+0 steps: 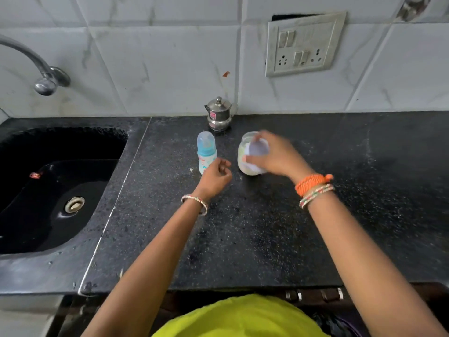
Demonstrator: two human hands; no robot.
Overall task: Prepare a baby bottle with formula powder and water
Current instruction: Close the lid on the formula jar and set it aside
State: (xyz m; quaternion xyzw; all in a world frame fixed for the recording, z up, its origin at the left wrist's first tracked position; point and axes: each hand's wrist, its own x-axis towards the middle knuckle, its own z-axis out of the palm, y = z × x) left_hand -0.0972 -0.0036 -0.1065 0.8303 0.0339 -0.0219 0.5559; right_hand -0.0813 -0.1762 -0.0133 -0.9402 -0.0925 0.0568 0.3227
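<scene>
A small baby bottle (206, 152) with a blue cap stands upright on the black counter (267, 227). To its right is a glass jar (245, 161) holding pale powder. My right hand (274, 154) is blurred and grips a white lid (258, 148) at the jar's mouth. My left hand (215, 177) hovers just in front of the bottle, its fingers loosely curled with nothing in them. A small steel pot (218, 114) with a lid stands behind both, against the wall.
A black sink (56, 190) lies to the left, with a steel tap (36, 66) above it. A switch and socket panel (303, 45) is on the tiled wall. The counter's front edge runs close to my body.
</scene>
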